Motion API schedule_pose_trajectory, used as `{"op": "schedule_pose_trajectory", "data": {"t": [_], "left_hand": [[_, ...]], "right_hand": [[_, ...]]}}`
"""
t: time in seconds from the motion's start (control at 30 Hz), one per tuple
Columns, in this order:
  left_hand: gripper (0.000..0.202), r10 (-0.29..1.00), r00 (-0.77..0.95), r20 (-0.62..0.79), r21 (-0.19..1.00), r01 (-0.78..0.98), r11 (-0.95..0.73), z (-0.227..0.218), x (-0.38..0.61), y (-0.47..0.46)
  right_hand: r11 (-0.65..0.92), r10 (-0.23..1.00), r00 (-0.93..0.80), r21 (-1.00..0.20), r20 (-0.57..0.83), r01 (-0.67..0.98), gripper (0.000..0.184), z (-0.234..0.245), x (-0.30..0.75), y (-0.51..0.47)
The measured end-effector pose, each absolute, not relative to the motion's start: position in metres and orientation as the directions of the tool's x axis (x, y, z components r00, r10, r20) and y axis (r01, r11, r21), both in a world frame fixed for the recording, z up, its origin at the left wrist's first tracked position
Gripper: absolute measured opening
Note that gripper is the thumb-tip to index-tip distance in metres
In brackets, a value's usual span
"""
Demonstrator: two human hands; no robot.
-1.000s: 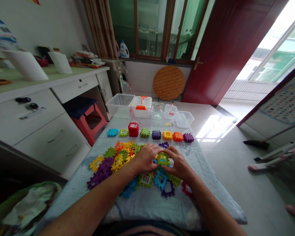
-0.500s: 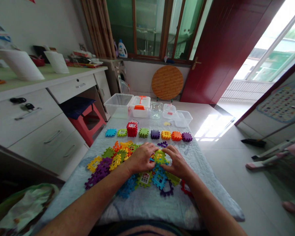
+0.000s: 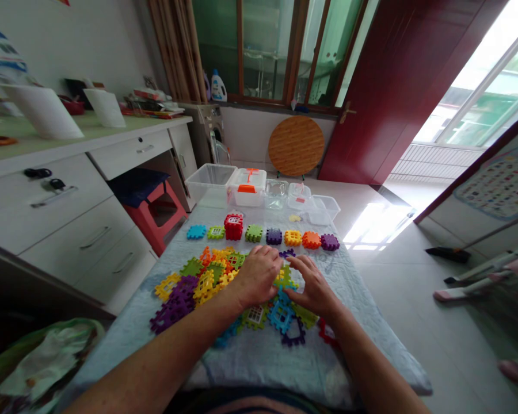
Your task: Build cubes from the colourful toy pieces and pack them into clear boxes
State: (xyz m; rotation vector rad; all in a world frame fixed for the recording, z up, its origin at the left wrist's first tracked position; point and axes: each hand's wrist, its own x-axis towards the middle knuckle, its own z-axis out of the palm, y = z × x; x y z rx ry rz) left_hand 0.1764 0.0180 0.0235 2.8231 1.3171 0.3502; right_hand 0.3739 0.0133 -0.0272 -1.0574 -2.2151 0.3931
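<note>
Both hands meet over a heap of colourful interlocking plastic tiles (image 3: pixel 207 279) on a pale blue cloth (image 3: pixel 349 299). My left hand (image 3: pixel 259 275) curls its fingers over the top of a green tile piece (image 3: pixel 286 279). My right hand (image 3: pixel 311 286) presses the same piece from the right, fingers together. Beyond the hands a row of assembled blocks (image 3: pixel 263 234) runs across the cloth, with a red cube (image 3: pixel 233 226) among them. A blue tile (image 3: pixel 280 313) and a purple frame tile (image 3: pixel 294 335) lie just below the hands.
Clear plastic boxes (image 3: pixel 211 179) and a white box with an orange latch (image 3: pixel 247 188) stand at the cloth's far end. White drawers (image 3: pixel 69 224) and a red stool (image 3: pixel 155 210) are on the left. Tiled floor and a broom (image 3: pixel 451 252) lie to the right.
My left hand has moved up and over the green piece, covering more of it. The right hand stays against its right side. The view shifted slightly.
</note>
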Motion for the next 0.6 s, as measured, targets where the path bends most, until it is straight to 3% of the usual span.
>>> {"op": "schedule_pose_trajectory", "data": {"t": [0.2, 0.37, 0.47, 0.6], "left_hand": [[0.043, 0.828, 0.491, 0.272, 0.151, 0.827, -0.541, 0.039, 0.115, 0.038], [0.046, 0.932, 0.249, 0.264, 0.169, 0.939, -0.299, 0.042, 0.027, 0.088], [0.05, 0.976, 0.156, 0.151, 0.125, 0.977, -0.175, 0.034, -0.004, 0.119], [0.053, 0.985, 0.167, -0.03, 0.048, 0.985, -0.166, 0.022, -0.006, 0.145]], "right_hand": [[0.537, 0.836, -0.307, -0.568, 0.454, 0.623, 0.049, -0.028, 0.393, 0.017], [0.506, 0.848, -0.245, -0.578, 0.471, 0.64, 0.036, -0.031, 0.405, 0.023], [0.501, 0.848, -0.234, -0.575, 0.475, 0.647, 0.035, -0.033, 0.406, 0.024], [0.478, 0.862, -0.224, -0.584, 0.454, 0.656, 0.034, -0.035, 0.406, 0.024]]}}
